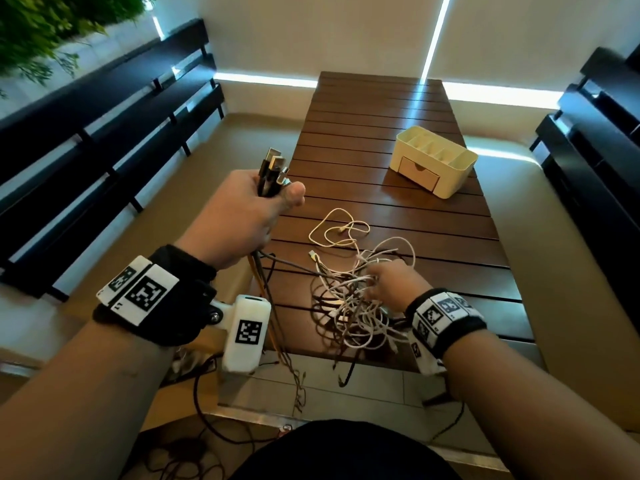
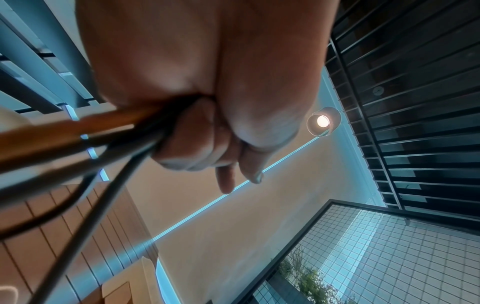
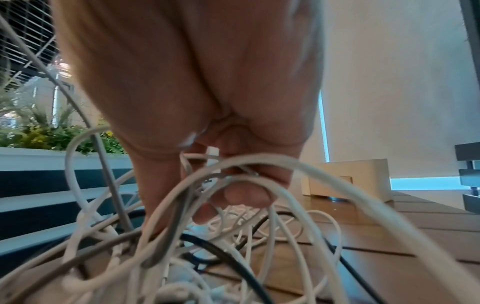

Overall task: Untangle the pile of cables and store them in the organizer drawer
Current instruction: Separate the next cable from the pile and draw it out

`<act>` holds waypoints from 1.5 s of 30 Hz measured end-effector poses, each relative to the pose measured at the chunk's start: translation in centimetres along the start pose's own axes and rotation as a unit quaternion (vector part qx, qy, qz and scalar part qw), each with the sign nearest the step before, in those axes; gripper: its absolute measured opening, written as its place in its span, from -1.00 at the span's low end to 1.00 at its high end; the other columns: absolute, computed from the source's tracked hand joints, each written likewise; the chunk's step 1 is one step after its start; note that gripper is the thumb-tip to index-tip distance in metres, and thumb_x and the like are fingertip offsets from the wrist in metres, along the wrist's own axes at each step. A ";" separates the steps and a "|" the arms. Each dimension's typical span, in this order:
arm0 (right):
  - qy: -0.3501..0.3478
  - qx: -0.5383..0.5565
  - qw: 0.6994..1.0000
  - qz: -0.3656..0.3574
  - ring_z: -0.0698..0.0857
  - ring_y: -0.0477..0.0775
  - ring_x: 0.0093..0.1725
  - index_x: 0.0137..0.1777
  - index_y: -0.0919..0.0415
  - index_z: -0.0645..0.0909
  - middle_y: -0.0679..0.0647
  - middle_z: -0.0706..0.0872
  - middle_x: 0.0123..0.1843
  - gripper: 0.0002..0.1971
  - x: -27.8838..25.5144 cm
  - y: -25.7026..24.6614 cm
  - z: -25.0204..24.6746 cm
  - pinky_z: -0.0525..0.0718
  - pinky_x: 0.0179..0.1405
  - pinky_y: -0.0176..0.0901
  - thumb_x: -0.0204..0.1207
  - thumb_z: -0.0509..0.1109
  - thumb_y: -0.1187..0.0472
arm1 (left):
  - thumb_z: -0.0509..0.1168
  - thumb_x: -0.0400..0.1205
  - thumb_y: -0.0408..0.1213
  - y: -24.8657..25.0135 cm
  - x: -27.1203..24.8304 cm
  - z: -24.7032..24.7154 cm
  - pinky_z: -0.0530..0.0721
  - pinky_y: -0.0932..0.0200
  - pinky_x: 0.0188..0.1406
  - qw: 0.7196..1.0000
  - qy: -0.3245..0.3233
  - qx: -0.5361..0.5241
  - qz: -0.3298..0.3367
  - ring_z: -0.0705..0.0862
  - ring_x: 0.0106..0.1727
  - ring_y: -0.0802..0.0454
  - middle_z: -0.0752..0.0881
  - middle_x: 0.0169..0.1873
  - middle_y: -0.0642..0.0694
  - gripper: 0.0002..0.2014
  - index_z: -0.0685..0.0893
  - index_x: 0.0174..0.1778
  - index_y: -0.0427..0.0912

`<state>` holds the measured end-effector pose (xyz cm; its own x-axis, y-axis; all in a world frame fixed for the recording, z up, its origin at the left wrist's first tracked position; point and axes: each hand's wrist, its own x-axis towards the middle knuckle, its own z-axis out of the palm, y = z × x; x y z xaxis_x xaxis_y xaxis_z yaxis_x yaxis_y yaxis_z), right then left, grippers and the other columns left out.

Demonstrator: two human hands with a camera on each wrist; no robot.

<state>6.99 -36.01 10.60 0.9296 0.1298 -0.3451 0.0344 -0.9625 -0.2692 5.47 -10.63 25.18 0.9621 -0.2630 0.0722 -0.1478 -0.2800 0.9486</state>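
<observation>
My left hand (image 1: 249,206) is raised over the table's left edge and grips a bundle of dark cables (image 1: 272,174), with the plug ends sticking up above the fist. Their lengths trail down past the wrist, seen close as dark and orange cables (image 2: 85,139) in the left wrist view. A tangled pile of white and dark cables (image 1: 349,303) lies at the near end of the table. My right hand (image 1: 391,285) reaches into it, fingers (image 3: 241,193) curled among white loops (image 3: 285,168). The cream organizer (image 1: 434,164) stands further back, its drawer (image 1: 417,173) closed.
The slatted brown table (image 1: 381,126) runs away from me. One loose cream cable (image 1: 337,230) lies apart, beyond the pile. Dark benches (image 1: 104,133) flank the table on both sides. More cables hang over the near edge to the floor (image 1: 294,382).
</observation>
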 end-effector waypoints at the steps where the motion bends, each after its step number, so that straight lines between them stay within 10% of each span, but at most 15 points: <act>1: 0.008 0.011 1.000 0.001 0.71 0.13 0.11 0.33 0.05 0.66 0.12 0.74 0.19 -0.66 0.2 0.3 -0.6 0.70 0.14 -0.08 0.56 0.50 0.11 | 0.30 0.58 0.08 -0.1 -0.1 -0.1 0.35 0.18 -0.65 1.000 0.006 -0.004 0.000 0.29 -0.63 0.05 0.35 -0.57 -0.04 -0.58 0.69 -0.05 -0.27; 8: 0.327 0.082 0.941 -0.022 0.59 0.12 -0.09 0.03 0.26 0.69 0.07 0.61 -0.08 -0.91 1.7 2.6 -3.7 0.40 -0.15 -0.16 0.60 0.40 0.27 | 0.30 0.62 0.01 -0.8 0.1 -0.4 0.30 0.23 -0.67 0.999 0.039 -0.030 -0.002 0.27 -0.65 0.07 0.32 -0.60 -0.04 -0.62 0.67 -0.07 -0.32; 13: 0.032 -0.018 0.997 0.069 0.64 0.20 0.27 0.44 -0.05 0.55 0.11 0.52 0.42 -0.51 0.0 1.1 -4.9 0.64 0.25 0.13 0.52 0.53 0.01 | 0.32 0.59 0.06 -1.6 0.6 0.2 0.29 0.19 -0.60 0.998 0.040 -0.051 -0.021 0.25 -0.58 0.03 0.29 -0.54 -0.09 -0.63 0.68 -0.10 -0.24; 18: 0.034 0.002 0.998 -0.047 0.47 0.12 0.52 0.55 -0.13 0.45 -0.01 0.42 0.58 -0.38 -2.5 -3.1 -6.3 0.53 0.42 0.12 0.51 0.53 -0.07 | 0.33 0.63 0.01 -1.6 1.4 1.1 0.28 0.20 -0.62 0.997 0.036 -0.064 -0.013 0.25 -0.59 0.04 0.29 -0.56 -0.06 -0.67 0.68 -0.11 -0.24; 21: -0.030 0.144 0.974 -0.173 0.57 -0.10 0.34 0.41 -0.14 0.58 -0.12 0.59 0.39 -0.60 -2.6 -5.6 -4.9 0.57 0.30 -0.15 0.59 0.45 -0.09 | 0.32 0.65 -0.01 -1.0 1.7 1.7 0.26 0.20 -0.63 0.997 0.035 -0.069 0.010 0.24 -0.61 0.04 0.30 -0.58 -0.03 -0.68 0.68 -0.10 -0.26; 25: -0.116 0.127 0.974 -0.146 0.70 -0.13 -0.07 0.10 -0.04 0.65 -0.11 0.74 -0.05 -0.77 -2.1 -4.0 -2.4 0.59 -0.09 -0.24 0.74 0.22 -0.10 | 0.29 0.68 -0.05 0.2 1.9 0.4 0.29 0.24 -0.69 0.994 0.058 -0.080 0.043 0.26 -0.64 0.13 0.34 -0.62 0.08 -0.73 0.65 -0.12 -0.22; 33: 0.076 0.305 0.938 -0.146 0.73 0.20 -0.09 -0.01 0.03 0.61 -0.02 0.73 -0.14 -0.82 -4.0 -2.7 -5.3 0.73 0.03 0.15 0.74 0.22 0.02 | 0.32 0.73 -0.08 -1.6 1.4 -0.7 0.29 0.23 -0.65 0.994 0.087 -0.073 0.011 0.25 -0.65 0.10 0.33 -0.60 0.04 -0.69 0.63 -0.10 -0.31; 41: 0.140 0.411 0.872 -0.226 0.51 -0.06 -0.38 -0.08 -0.02 0.63 -0.13 0.56 -0.37 -0.87 -5.5 -5.4 -9.5 0.54 -0.33 -0.06 0.71 0.34 0.18 | 0.41 0.68 -0.20 -0.8 1.6 4.1 0.46 0.34 -0.42 0.992 -0.020 0.104 0.062 0.47 -0.48 0.26 0.60 -0.49 0.14 -0.85 0.76 -0.11 -0.22; 45: 0.139 0.418 0.870 -0.223 0.48 -0.02 -0.41 -0.05 0.05 0.63 -0.07 0.54 -0.37 -0.90 -6.1 -5.3 -9.6 0.51 -0.39 -0.09 0.71 0.33 0.16 | 0.38 0.68 -0.15 -0.6 1.6 4.5 0.38 0.15 -0.51 0.999 -0.042 -0.013 0.027 0.36 -0.59 0.18 0.45 -0.61 0.14 -0.72 0.70 -0.11 -0.35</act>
<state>4.67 -34.02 22.74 0.9490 0.2713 0.1605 0.2434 -0.3073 -0.9200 6.11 -15.04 23.30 0.9299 -0.3543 0.0988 -0.1922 -0.2393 0.9517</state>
